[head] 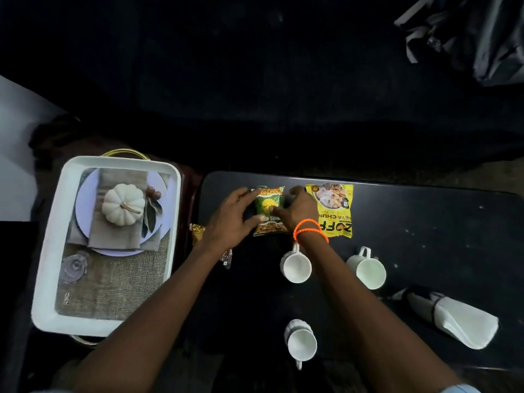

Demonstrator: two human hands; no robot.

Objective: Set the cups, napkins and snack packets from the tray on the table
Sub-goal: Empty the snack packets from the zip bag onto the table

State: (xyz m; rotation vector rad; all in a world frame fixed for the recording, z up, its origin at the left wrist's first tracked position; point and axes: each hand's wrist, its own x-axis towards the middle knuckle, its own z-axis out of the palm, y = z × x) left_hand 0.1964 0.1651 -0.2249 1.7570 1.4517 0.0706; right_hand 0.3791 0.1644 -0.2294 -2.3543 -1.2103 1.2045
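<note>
On the black table (pixel 425 222), both hands' fingers (pixel 249 194) grasp the green snack packet (pixel 268 204).

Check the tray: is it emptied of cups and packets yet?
Yes. The tray shows only its printed picture; three cups and the packets are on the table.
</note>
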